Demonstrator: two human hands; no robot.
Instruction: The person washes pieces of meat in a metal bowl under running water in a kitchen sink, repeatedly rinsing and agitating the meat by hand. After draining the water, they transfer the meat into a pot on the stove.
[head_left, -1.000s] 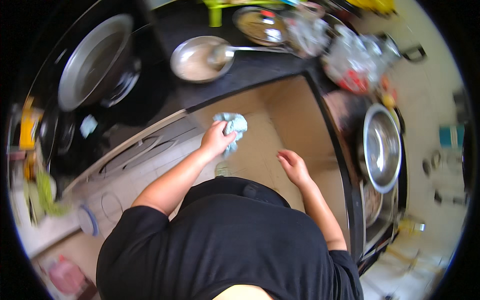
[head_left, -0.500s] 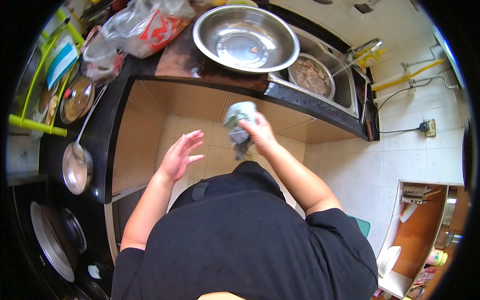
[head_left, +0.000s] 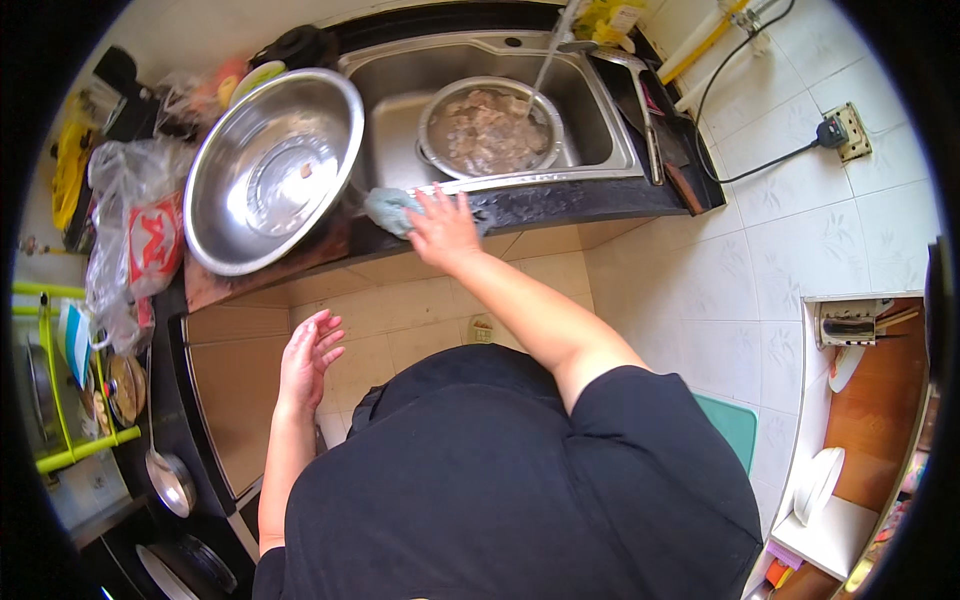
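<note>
My right hand point(head_left: 445, 228) presses a pale green-grey cloth point(head_left: 390, 212) onto the black counter's front edge, just before the sink. Its fingers are spread over the cloth, and part of the cloth bunches out to the left of them. Nothing is in my left hand point(head_left: 309, 358), which hovers before the lower cabinets with its fingers loosely curled and apart. Beyond the cloth, in the sink point(head_left: 392, 125), a metal bowl point(head_left: 556, 160) holds pieces of what looks like raw meat in water. A stream of water point(head_left: 545, 70) runs into it.
A large steel basin point(head_left: 215, 215) stands tilted left of the sink. Plastic bags point(head_left: 115, 235), a green rack point(head_left: 60, 458) and a ladle point(head_left: 172, 484) are farther left. A cleaver-like tool with a wooden handle point(head_left: 684, 190) lies right of the sink, below a plugged-in cable point(head_left: 800, 152).
My right hand has carried the cloth from mid-air forward and left onto the counter edge. My left hand has moved left and lower. The whole view has swung toward the sink.
</note>
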